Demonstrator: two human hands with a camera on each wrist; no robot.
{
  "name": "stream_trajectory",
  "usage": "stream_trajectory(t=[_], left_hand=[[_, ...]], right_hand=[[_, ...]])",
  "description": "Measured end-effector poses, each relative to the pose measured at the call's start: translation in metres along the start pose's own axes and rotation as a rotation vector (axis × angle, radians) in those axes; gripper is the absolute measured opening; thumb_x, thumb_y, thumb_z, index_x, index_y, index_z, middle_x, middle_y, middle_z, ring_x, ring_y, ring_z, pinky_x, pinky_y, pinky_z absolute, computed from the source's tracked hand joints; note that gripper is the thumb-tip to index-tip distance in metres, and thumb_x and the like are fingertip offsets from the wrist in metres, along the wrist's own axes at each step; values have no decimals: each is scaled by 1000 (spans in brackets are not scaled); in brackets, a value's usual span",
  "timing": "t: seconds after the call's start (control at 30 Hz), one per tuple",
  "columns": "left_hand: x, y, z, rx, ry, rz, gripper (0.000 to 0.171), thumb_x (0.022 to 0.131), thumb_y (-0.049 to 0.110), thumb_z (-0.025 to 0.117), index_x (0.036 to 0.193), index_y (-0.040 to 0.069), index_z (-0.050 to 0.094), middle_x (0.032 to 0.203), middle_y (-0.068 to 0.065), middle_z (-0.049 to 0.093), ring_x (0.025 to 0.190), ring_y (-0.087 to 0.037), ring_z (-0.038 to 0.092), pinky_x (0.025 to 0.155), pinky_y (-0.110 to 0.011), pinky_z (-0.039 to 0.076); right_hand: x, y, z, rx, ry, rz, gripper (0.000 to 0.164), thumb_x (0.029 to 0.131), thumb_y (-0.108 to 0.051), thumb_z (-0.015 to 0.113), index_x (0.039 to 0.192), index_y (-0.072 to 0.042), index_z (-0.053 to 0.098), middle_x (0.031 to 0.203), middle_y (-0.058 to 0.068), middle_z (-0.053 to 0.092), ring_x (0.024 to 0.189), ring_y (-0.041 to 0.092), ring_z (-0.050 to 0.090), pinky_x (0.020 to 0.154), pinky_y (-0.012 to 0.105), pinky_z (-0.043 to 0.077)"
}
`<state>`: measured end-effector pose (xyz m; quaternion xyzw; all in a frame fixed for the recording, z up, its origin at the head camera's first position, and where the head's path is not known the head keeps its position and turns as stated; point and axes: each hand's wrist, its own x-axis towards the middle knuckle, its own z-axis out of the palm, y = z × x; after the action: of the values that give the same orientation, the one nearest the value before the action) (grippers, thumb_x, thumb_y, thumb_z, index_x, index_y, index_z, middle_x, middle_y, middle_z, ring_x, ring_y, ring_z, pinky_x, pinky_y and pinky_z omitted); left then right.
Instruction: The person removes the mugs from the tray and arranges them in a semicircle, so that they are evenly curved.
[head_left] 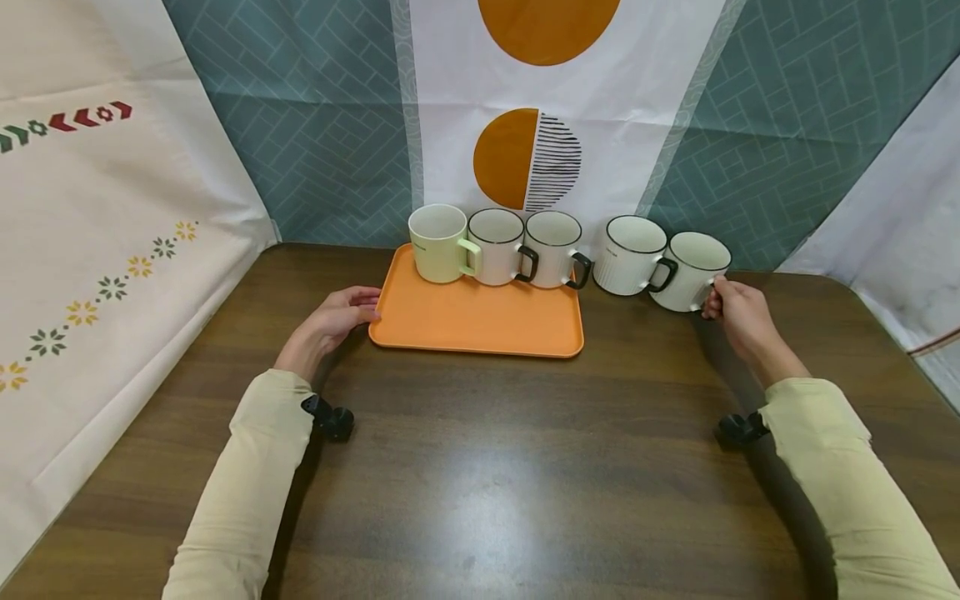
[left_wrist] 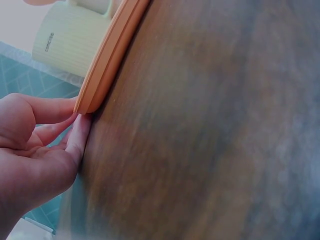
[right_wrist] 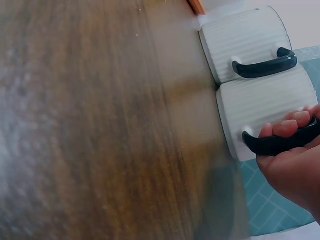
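Observation:
An orange tray (head_left: 480, 325) lies on the table, with my left hand (head_left: 330, 325) at its left end. In the left wrist view the fingers and thumb of that hand (left_wrist: 40, 145) pinch the tray's rim (left_wrist: 107, 65). Along the back of the tray stand a pale green mug (head_left: 437, 250) and two white mugs with black handles, one in the middle (head_left: 492, 250) and one at the right (head_left: 550, 254). My right hand (head_left: 746, 321) grips the black handle (right_wrist: 280, 142) of the rightmost white mug (head_left: 686, 279). Another white mug (head_left: 628, 260) stands beside it, touching it, off the tray.
The brown wooden table (head_left: 480, 467) reaches toward me in front of the tray. A teal patterned cloth (head_left: 322, 125) and a white panel (head_left: 630, 75) with orange shapes hang behind the mugs. White cloth (head_left: 112, 275) borders the left side.

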<state>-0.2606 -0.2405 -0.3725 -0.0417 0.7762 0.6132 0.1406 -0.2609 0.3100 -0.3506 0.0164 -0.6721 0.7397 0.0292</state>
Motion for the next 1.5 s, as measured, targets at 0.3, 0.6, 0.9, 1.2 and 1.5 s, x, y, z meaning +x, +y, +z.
stream_trajectory(t=[0.3,0.6,0.9,1.2,1.5], left_hand=[[1,0,0,0,-4,0,57,94,-8,51,145,-10,27,142,-27,34,127,-32,39,109,-40,31],[0,-1,0,1,-6,2,57,93,-8,51,145,-10,27,141,-27,34,123,-30,41,108,-38,34],[1,-2,-1,5,-5,11,56,93,-9,50,144,-11,27,141,-26,35,121,-28,42,106,-36,36],[0,0,2,2,-23,27,57,94,-8,50,145,-12,25,144,-28,32,129,-33,38,107,-36,35],[0,0,1,11,-21,18,57,94,-9,50,145,-12,25,143,-28,33,127,-33,38,108,-36,34]], right_hand=[[-1,0,0,-5,27,15,33,103,-13,43,74,-5,57,69,-2,52,61,8,50,60,17,46],[0,-4,1,-524,180,22,34,102,-29,45,86,-4,62,67,-18,57,70,2,52,69,17,40],[-3,-10,2,-734,235,60,59,99,-46,39,111,10,56,88,0,56,88,19,43,73,30,35],[-3,-27,7,-803,396,-31,50,98,-42,38,118,1,55,106,7,53,91,17,45,71,29,38],[-2,-41,46,-737,343,-223,34,98,-32,46,109,-2,58,90,-6,55,81,1,47,69,23,38]])
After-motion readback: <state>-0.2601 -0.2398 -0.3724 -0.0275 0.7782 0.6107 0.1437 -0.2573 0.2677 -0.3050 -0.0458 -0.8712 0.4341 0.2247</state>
